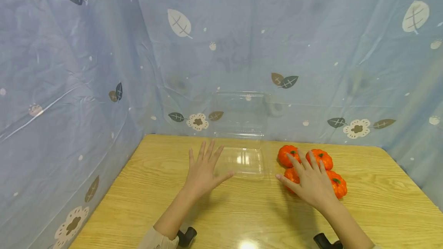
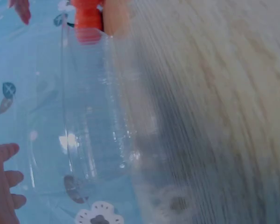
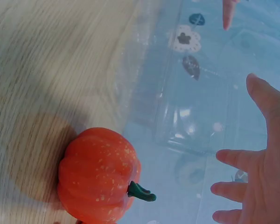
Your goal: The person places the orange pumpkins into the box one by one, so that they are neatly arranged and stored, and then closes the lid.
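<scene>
My left hand [image 1: 202, 172], fingers spread, hovers over the table beside the left edge of a clear plastic clamshell box [image 1: 243, 160]. The box stands with its lid [image 1: 240, 114] raised at the back. My right hand [image 1: 313, 183] is held above a group of several small orange pumpkins [image 1: 288, 155], its fingers spread and holding nothing. It partly hides the front pumpkins in the head view. In the right wrist view one pumpkin [image 3: 100, 175] with a green stem sits on the table, below the fingers. The left wrist view shows the box [image 2: 91, 107] close by.
The wood-grain table [image 1: 242, 210] ends at the back against a blue curtain [image 1: 242, 49] printed with leaves and flowers. The curtain also runs down the left side. Black wrist straps [image 1: 187, 237] show below both hands.
</scene>
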`<control>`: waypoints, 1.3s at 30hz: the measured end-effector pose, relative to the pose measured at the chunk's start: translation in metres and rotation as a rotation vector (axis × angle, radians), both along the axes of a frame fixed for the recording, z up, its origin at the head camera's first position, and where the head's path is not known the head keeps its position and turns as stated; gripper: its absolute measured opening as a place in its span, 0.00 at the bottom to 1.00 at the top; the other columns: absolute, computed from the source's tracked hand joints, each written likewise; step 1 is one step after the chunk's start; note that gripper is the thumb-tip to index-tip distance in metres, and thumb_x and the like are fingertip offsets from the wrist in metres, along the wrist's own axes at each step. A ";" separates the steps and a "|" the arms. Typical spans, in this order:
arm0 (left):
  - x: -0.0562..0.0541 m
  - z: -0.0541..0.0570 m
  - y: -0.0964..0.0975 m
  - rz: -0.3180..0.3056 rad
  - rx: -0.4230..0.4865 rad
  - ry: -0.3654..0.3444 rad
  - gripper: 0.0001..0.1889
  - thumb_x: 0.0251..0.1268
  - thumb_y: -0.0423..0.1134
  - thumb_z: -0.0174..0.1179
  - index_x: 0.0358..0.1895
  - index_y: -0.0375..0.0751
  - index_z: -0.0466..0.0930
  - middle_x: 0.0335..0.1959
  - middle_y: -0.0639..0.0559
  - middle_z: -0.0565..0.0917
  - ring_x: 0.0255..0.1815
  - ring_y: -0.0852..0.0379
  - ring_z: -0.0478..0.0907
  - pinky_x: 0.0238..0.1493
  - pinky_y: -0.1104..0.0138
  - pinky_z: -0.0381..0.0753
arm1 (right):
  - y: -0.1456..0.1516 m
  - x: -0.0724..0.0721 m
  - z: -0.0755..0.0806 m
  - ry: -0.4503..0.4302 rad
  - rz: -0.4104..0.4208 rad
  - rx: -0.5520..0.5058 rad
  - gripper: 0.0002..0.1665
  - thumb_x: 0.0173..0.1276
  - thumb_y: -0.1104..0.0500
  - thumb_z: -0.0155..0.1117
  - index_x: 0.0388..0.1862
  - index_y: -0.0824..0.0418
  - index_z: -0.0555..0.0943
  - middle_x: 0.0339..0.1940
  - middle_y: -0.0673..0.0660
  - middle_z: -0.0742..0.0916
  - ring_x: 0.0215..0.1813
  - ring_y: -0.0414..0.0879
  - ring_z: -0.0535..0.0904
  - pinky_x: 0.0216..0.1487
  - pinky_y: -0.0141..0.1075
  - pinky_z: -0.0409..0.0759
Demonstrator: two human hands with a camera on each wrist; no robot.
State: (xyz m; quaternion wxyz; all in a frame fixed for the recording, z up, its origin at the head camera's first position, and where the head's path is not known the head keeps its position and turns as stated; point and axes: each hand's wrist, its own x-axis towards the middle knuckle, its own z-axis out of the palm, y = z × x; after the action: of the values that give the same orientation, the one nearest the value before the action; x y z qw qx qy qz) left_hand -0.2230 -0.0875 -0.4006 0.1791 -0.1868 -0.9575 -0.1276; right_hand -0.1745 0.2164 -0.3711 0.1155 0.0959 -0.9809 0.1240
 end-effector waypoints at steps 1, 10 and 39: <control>-0.001 0.001 0.000 -0.001 0.001 -0.006 0.46 0.52 0.77 0.42 0.72 0.59 0.49 0.74 0.53 0.41 0.74 0.47 0.34 0.66 0.38 0.28 | 0.001 0.000 0.000 -0.005 0.001 -0.004 0.49 0.60 0.27 0.48 0.70 0.59 0.61 0.72 0.69 0.57 0.71 0.70 0.45 0.64 0.67 0.43; -0.016 -0.005 -0.004 -0.082 0.165 -0.185 0.42 0.58 0.68 0.49 0.72 0.52 0.50 0.73 0.49 0.50 0.73 0.49 0.46 0.69 0.45 0.43 | 0.003 -0.008 -0.008 0.021 -0.025 0.007 0.50 0.59 0.27 0.49 0.68 0.60 0.63 0.70 0.71 0.60 0.68 0.73 0.51 0.61 0.69 0.52; -0.055 -0.021 -0.022 0.120 1.022 -0.605 0.34 0.64 0.44 0.56 0.68 0.30 0.56 0.63 0.31 0.67 0.57 0.40 0.72 0.56 0.54 0.73 | 0.011 -0.022 -0.041 0.021 -0.033 -0.034 0.42 0.53 0.42 0.68 0.61 0.64 0.70 0.61 0.75 0.70 0.58 0.70 0.67 0.37 0.63 0.75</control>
State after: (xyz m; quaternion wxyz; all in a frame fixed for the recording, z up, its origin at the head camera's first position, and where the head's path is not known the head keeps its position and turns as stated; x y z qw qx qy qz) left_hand -0.2782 -0.1100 -0.4219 -0.0276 0.0220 -0.7921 -0.6094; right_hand -0.1970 0.2272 -0.4118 0.1296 0.0791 -0.9787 0.1379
